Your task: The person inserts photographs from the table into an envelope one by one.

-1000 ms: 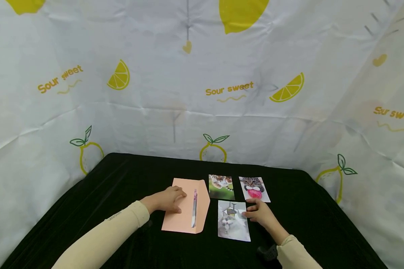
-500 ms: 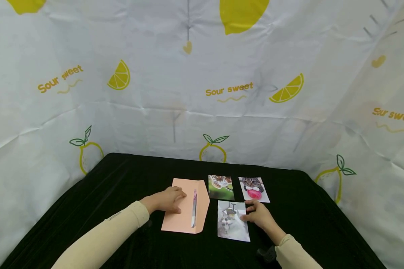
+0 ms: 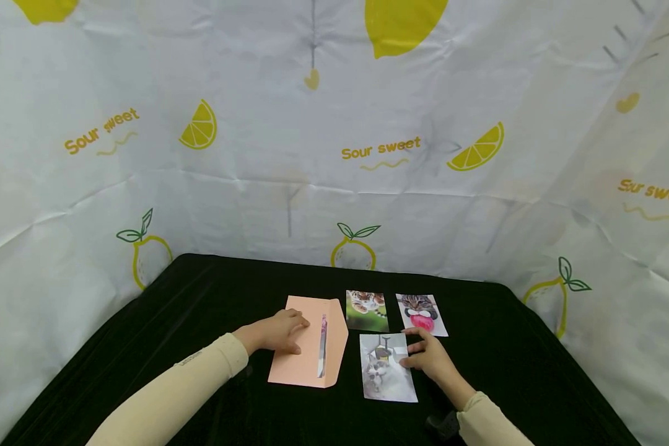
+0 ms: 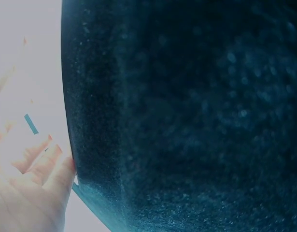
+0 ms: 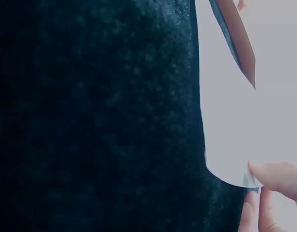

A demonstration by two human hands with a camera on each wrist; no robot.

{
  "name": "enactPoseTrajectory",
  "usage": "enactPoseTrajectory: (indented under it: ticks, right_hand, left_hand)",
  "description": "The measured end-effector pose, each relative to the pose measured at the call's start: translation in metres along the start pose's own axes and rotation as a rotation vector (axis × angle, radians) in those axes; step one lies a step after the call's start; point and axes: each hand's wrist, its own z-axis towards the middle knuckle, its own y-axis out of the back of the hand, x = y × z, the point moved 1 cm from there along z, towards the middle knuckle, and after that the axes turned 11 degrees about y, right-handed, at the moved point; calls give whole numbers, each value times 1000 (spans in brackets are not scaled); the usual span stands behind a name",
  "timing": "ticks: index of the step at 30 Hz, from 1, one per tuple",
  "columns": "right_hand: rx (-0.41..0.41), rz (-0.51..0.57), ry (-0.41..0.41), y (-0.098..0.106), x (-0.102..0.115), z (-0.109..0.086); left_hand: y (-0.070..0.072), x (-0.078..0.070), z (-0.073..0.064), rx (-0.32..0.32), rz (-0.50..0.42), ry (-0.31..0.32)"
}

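Observation:
My left hand (image 3: 279,331) lies with relaxed fingers on the left part of a pink envelope (image 3: 298,368), whose flap (image 3: 337,341) spreads out on the right. Along the envelope's opening shows a narrow strip of a picture card (image 3: 321,347). To the right, my right hand (image 3: 435,359) pinches the right edge of a pale picture card (image 3: 387,381) with a kitten on it. The right wrist view has the thumb (image 5: 278,179) over this card (image 5: 225,125) and fingers under its edge. Bright glare washes out much of the left hand (image 4: 35,188) in the left wrist view.
Behind the pale card lie a tiger picture card (image 3: 366,316) and a cat picture card (image 3: 422,316) with a pink ball. A black cloth (image 3: 228,409) covers the table. A white lemon-print curtain (image 3: 267,210) hangs around its back and sides.
The pale card has tilted and shifted slightly, its near edge moving a little right and towards me in the right hand's pinch. The left hand and envelope stay put.

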Motion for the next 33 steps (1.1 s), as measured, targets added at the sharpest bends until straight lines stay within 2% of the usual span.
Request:
enactPoseTrajectory:
  ticks: [4, 9, 13, 17, 24, 33]
  right_hand:
    - [21, 95, 38, 3, -2, -2]
    - [53, 228, 46, 10, 0, -1]
    - [75, 294, 70, 15, 8, 3]
    - [54, 348, 84, 17, 22, 9]
    - [21, 361, 121, 2, 47, 19]
    - [-2, 334, 96, -28, 56, 31]
  left_hand:
    - [0, 0, 0, 0, 2, 3]
    - [-1, 1, 1, -3, 0, 2]
    - [0, 1, 0, -6, 0, -1]
    - [2, 0, -1, -6, -3, 2]
    - [2, 0, 0, 0, -8, 6]
    - [-1, 1, 4, 6, 1, 14]
